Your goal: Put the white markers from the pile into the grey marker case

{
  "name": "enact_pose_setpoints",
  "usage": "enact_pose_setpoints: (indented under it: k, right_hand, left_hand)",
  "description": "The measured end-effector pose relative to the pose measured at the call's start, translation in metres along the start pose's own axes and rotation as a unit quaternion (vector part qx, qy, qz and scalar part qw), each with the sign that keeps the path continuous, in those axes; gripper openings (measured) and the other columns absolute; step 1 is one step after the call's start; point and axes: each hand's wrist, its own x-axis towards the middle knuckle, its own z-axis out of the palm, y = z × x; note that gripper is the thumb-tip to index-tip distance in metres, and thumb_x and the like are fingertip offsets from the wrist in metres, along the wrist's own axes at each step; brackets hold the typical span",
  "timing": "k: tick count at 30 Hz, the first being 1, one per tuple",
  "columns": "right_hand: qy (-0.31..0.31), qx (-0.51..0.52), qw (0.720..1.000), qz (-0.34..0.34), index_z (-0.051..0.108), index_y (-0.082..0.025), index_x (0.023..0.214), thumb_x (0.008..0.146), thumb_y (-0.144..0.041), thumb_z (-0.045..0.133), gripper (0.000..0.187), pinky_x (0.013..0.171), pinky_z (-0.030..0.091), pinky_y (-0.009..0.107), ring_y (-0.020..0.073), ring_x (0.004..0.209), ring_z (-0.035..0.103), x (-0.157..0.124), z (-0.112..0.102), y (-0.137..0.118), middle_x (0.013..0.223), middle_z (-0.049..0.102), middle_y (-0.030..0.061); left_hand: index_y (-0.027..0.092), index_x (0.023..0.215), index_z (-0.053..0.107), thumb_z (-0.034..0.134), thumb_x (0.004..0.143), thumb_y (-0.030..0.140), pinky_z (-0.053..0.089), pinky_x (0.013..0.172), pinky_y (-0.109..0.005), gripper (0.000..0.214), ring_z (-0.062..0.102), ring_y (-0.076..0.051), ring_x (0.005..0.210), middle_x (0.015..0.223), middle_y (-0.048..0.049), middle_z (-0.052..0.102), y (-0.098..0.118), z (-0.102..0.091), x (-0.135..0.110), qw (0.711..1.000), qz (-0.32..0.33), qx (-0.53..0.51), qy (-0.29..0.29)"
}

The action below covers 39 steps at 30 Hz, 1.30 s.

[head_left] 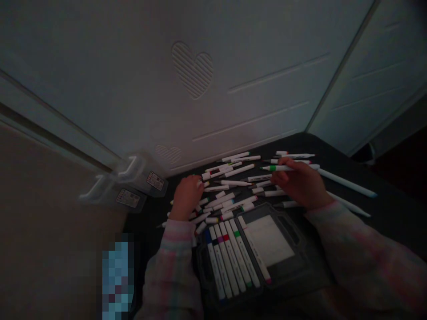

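Many white marker pens [230, 189] with coloured caps lie scattered on a dark mat [383, 209]. My right hand [300, 184] is closed round a white marker with a green band [283, 168], held just above the pile. My left hand [187, 195] rests curled on the markers at the left of the pile; what its fingers hold I cannot make out. A dark open marker case [293, 249] lies near me, with several markers [230, 260] lined up in its left half.
Two clear plastic boxes [133, 184] with white clasps stand to the left of the mat, blurred. A white panel wall with heart reliefs [193, 69] rises behind. Two long white pens [347, 182] lie at the right of the mat.
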Motion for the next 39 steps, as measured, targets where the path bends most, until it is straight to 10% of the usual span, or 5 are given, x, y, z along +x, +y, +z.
enact_pose_setpoints:
  k: [6, 22, 29, 34, 39]
  right_hand:
    - [0.002, -0.003, 1.0, 0.005, 0.056, -0.023, 0.068, 0.073, -0.027, 0.048, 0.011, 0.049, 0.033, 0.026, 0.01, 0.046, 0.037, 0.001, -0.001, 0.001, 0.045, 0.039, -0.0027]
    - [-0.003, 0.011, 1.0, 0.01, 0.057, -0.023, 0.07, 0.075, -0.027, 0.048, 0.012, 0.051, 0.034, 0.026, 0.0095, 0.047, 0.038, 0.001, -0.004, 0.002, 0.046, 0.041, -0.0027]
    - [-0.001, 0.02, 1.0, 0.013, 0.058, -0.022, 0.07, 0.075, -0.026, 0.047, 0.012, 0.05, 0.033, 0.025, 0.0091, 0.046, 0.038, 0.0, -0.003, 0.002, 0.045, 0.04, -0.0025]
    - [0.008, 0.0, 1.0, 0.007, 0.057, -0.023, 0.07, 0.076, -0.028, 0.046, 0.013, 0.051, 0.034, 0.026, 0.0099, 0.047, 0.038, 0.001, -0.002, 0.002, 0.046, 0.039, -0.0026]
    - [0.012, -0.001, 1.0, 0.008, 0.057, -0.023, 0.07, 0.075, -0.028, 0.046, 0.013, 0.049, 0.033, 0.026, 0.0096, 0.046, 0.036, 0.001, -0.002, 0.001, 0.047, 0.037, -0.0028]
  left_hand:
    - [0.014, 0.122, 0.044, 0.034, 0.085, 0.039, 0.029, 0.097, -0.047, 0.047, 0.029, -0.031, 0.125, 0.135, -0.0176, 0.035, -0.021, 0.02, 0.009, 0.999, -0.046, 0.003, 0.017]
    - [0.015, 0.084, 0.058, 0.051, 0.074, 0.032, 0.038, 0.088, -0.037, 0.021, 0.054, -0.022, 0.094, 0.091, -0.0088, 0.061, -0.025, 0.014, 0.015, 0.951, -0.119, -0.25, 0.135]
    - [0.019, 0.086, 0.05, 0.058, 0.067, 0.033, 0.047, 0.066, -0.028, 0.025, 0.058, -0.012, 0.066, 0.073, 0.001, 0.06, 0.0, -0.029, -0.008, 0.837, -0.045, -0.536, 0.103]
    - [0.017, 0.078, 0.059, 0.058, 0.064, 0.014, 0.045, 0.065, -0.025, 0.015, 0.054, -0.009, 0.063, 0.069, 0.0012, 0.058, 0.019, -0.045, -0.028, 0.6, 0.131, -0.788, -0.024]
    - [0.018, 0.076, 0.06, 0.056, 0.064, 0.012, 0.044, 0.062, -0.025, 0.014, 0.053, -0.011, 0.064, 0.07, 0.0, 0.057, 0.029, -0.048, -0.032, 0.565, 0.159, -0.808, -0.052]
